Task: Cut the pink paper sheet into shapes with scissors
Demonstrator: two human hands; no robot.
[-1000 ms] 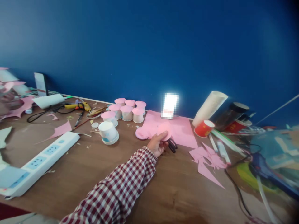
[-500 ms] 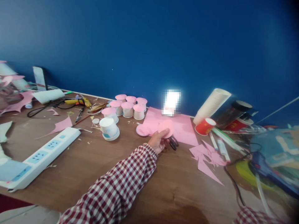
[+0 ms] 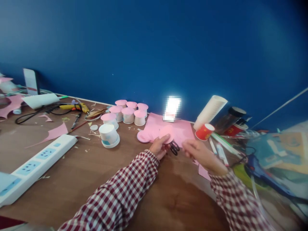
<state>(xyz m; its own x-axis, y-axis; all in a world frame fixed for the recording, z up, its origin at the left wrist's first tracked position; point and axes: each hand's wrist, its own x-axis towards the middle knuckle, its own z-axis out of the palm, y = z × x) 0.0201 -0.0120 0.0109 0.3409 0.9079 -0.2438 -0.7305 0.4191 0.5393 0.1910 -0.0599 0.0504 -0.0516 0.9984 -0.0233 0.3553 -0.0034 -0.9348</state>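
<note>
My left hand (image 3: 160, 147) is closed, pinching a round pink paper disc (image 3: 166, 134) between thumb and fingers. Black scissors handles (image 3: 175, 148) show just right of those fingers; the blades are hidden, and I cannot tell whether the hand touches them. My right hand (image 3: 198, 154) hovers to the right of the scissors, fingers curled but blurred, with nothing visible in them. Behind the left hand lies a pile of pink discs (image 3: 144, 136), overlapping a pink paper sheet (image 3: 154, 121).
Left of the hands stand several pink-topped cups (image 3: 128, 113) and a white cup (image 3: 107, 134). A power strip (image 3: 39, 166) lies at left, near a yellow glue gun (image 3: 74, 107). To the right are stacked paper cups (image 3: 211, 110), a red cup (image 3: 204, 131) and a blue glue gun (image 3: 262, 173).
My right hand has come in from the lower right to beside the scissors. My left hand still holds the pink disc. The view has shifted slightly to the right.
</note>
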